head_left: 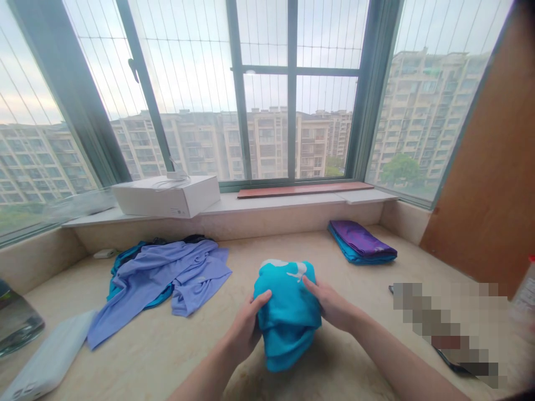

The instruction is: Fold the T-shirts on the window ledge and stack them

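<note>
Between my two hands is a bundled turquoise garment [288,312] with a white print near its top edge. It is held just over the stone-coloured surface, and its lower end hangs loosely. My left hand [253,314] grips its left side, thumb on the near face. My right hand [328,301] grips the opposite side, also with the thumb in front; the other fingers of both hands are mostly hidden behind the cloth. To the left lies a loose heap with a lavender garment [167,278] on top of teal and dark cloth. Folded purple and blue clothing [361,242] lies at the back right.
A white box [167,196] with a cable on it stands on the window ledge, beside a reddish-brown board [305,190]. At the left front are a white padded object [52,356] and a clear container [16,320]. A pixelated item lies at the right, near a bottle [525,289].
</note>
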Demonstrator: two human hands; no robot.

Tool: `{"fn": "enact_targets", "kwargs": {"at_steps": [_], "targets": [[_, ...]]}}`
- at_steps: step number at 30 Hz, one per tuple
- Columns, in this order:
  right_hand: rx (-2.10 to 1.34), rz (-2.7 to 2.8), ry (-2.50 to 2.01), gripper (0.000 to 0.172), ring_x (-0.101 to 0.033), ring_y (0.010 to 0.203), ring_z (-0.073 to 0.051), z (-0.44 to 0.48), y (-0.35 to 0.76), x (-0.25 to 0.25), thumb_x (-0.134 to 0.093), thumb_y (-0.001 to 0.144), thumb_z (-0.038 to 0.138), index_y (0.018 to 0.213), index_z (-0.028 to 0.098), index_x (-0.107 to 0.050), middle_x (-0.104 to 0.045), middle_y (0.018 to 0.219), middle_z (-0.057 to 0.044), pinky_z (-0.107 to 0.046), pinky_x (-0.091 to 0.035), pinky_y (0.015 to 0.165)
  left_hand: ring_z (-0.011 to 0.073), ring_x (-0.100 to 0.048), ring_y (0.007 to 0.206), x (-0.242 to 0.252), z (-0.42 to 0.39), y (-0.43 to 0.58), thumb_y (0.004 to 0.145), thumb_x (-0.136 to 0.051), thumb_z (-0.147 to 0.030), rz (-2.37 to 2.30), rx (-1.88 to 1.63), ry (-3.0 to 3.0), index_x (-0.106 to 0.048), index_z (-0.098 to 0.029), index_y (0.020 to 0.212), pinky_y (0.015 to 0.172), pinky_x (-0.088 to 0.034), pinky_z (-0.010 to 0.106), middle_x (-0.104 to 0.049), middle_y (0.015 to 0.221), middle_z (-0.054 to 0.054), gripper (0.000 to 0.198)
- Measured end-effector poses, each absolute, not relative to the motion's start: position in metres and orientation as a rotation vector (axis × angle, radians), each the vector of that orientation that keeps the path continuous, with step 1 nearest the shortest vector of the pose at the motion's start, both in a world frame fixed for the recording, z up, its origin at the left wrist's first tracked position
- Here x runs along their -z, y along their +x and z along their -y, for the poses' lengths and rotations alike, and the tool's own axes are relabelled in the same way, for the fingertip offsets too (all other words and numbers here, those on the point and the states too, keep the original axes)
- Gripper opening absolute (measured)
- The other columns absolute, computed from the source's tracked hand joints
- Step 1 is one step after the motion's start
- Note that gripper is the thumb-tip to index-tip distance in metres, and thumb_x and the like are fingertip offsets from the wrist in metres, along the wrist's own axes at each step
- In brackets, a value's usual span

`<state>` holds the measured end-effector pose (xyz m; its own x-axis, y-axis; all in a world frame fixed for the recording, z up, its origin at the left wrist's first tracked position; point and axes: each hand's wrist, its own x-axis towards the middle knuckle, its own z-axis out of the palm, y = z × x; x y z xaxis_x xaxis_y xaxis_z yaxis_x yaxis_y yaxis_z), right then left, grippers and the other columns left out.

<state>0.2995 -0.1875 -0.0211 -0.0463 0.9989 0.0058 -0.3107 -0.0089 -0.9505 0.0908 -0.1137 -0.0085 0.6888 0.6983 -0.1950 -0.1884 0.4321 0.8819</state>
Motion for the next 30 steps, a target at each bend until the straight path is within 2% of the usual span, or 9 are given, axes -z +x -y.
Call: {"fn": "enact_targets", "kwargs": {"at_steps": [5,12,17,21,25,27,30], "targets": [[-1.105,1.001,-1.106,0.063,-0.056,0.131,-0.034,0.186,0.304,0.026,-0.070,0.085,0.061,0.134,0.022,-0.059,-0.066,0.135,-0.010,-0.053,-0.044,0.112,0.0377,-0.062,0.124,0.012,0.112,0.094,0.086,-0.063,-0.065,-0.473,-0.541,1.009,-0.068,-0.014,0.124,0.106,-0.051,0.050,-0.072,0.125,0.015,0.064],[-1.190,1.162,-1.066,0.051,-0.067,0.115,-0.034,0.195,0.296,0.014,-0.081,0.078,0.051,0.116,0.019,-0.071,-0.074,0.119,-0.009,-0.050,-0.052,0.102,0.0365,-0.070,0.112,0.010,0.112,0.098,0.074,-0.086,-0.043,-0.659,-0.705,0.957,-0.069,-0.014,0.122,0.099,-0.055,0.047,-0.076,0.115,0.016,0.058],[-1.126,1.174,-1.069,0.048,-0.070,0.107,-0.031,0.191,0.299,0.014,-0.080,0.079,0.048,0.117,0.021,-0.070,-0.076,0.112,-0.007,-0.046,-0.055,0.093,0.0382,-0.067,0.116,0.010,0.116,0.095,0.071,-0.088,-0.043,-0.547,-0.815,0.901,-0.071,-0.014,0.119,0.103,-0.053,0.047,-0.076,0.114,0.015,0.058],[-0.951,1.260,-1.132,0.044,-0.070,0.100,-0.029,0.190,0.297,0.020,-0.083,0.075,0.048,0.107,0.020,-0.073,-0.077,0.107,-0.005,-0.043,-0.056,0.089,0.0391,-0.064,0.122,0.014,0.119,0.094,0.066,-0.092,-0.040,-0.493,-0.795,0.941,-0.069,-0.015,0.124,0.106,-0.051,0.048,-0.076,0.115,0.014,0.067],[-0.935,1.277,-1.169,0.045,-0.069,0.100,-0.031,0.192,0.292,0.019,-0.084,0.073,0.050,0.104,0.019,-0.075,-0.077,0.106,-0.006,-0.043,-0.055,0.089,0.0367,-0.064,0.122,0.012,0.119,0.096,0.074,-0.088,-0.037,-0.602,-0.757,0.858,-0.063,-0.018,0.134,0.106,-0.052,0.048,-0.075,0.118,0.014,0.067],[-1.067,1.195,-1.119,0.048,-0.070,0.102,-0.032,0.194,0.292,0.015,-0.082,0.076,0.053,0.108,0.018,-0.074,-0.077,0.108,-0.009,-0.045,-0.054,0.092,0.0364,-0.066,0.119,0.008,0.118,0.097,0.080,-0.082,-0.041,-0.654,-0.742,0.745,-0.061,-0.019,0.136,0.103,-0.053,0.050,-0.075,0.119,0.014,0.063],[-1.369,1.070,-0.911,0.060,-0.069,0.110,-0.034,0.198,0.296,0.012,-0.063,0.087,0.068,0.119,0.018,-0.072,-0.075,0.116,-0.013,-0.050,-0.049,0.100,0.0354,-0.067,0.118,0.003,0.115,0.097,0.088,-0.072,-0.048,-0.677,-0.733,0.571,-0.060,-0.020,0.137,0.103,-0.054,0.050,-0.075,0.118,0.012,0.058]]}}
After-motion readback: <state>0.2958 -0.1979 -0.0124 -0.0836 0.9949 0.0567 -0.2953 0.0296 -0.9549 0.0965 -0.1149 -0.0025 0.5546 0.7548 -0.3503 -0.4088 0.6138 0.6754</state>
